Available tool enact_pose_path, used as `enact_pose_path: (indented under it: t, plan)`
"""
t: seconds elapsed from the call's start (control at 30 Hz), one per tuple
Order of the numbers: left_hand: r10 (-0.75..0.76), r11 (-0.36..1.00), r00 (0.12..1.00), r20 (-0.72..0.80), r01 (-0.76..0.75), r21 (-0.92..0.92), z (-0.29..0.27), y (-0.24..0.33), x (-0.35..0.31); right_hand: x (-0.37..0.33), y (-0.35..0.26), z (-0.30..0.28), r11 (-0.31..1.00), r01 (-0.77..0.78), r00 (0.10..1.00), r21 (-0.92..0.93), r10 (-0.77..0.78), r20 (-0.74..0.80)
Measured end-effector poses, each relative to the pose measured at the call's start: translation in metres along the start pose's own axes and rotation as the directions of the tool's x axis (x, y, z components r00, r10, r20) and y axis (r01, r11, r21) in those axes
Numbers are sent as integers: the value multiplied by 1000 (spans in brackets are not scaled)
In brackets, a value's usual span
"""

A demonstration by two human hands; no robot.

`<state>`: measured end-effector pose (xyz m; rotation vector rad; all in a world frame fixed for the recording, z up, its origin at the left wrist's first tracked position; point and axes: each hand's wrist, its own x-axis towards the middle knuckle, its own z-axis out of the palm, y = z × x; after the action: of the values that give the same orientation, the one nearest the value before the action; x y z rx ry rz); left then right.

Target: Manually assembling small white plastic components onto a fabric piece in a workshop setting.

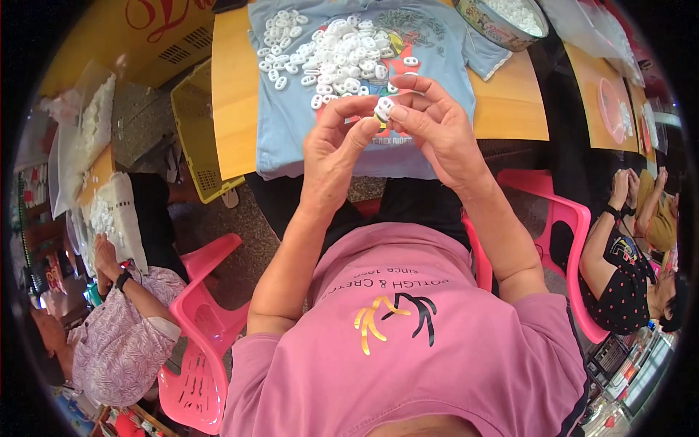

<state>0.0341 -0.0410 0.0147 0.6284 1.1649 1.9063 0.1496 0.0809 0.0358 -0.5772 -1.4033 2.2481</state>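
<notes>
A small white oval plastic piece with two dark holes (384, 106) is held up above the near part of a light-blue T-shirt (291, 156). My right hand (439, 130) pinches it between thumb and forefinger, the other fingers curled loosely. From the other side, my left hand (333, 143) grips its edge with thumb and forefinger. A heap of similar white two-holed pieces (353, 51) lies on the shirt just beyond my hands. Several single ones are scattered around the heap, and a looser group (284, 28) sits at its far left.
The shirt covers much of a wooden table (513, 109). A round tin (502, 25) of white pieces stands at the far right. Beside the table's left edge is a yellow crate (196, 135). Pink chairs (207, 313) flank me, and other people work at tables left and right.
</notes>
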Motion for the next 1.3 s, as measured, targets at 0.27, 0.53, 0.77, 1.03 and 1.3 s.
enact_pose_path:
  t: [0.27, 0.53, 0.77, 1.03, 1.3]
  plan:
    - [198, 980, 958, 207, -192, -50, 0, -14, -5, -13, -2, 23, 944, -196, 980, 266, 176, 96]
    - [193, 973, 959, 206, -161, -164, -6, -12, -8, -11, -3, 34, 923, -198, 980, 329, 177, 93]
    - [285, 953, 943, 170, -260, -155, -18, -9, -3, -4, 1, 50, 926, -192, 977, 327, 149, 153]
    - [359, 880, 926, -114, -295, 372, -84, 63, 1, 3, 2, 32, 994, -4, 990, -107, 19, 138]
    - [542, 521, 781, -310, -23, 853, -194, 105, 31, 46, -2, -37, 489, 174, 939, -855, -344, -6]
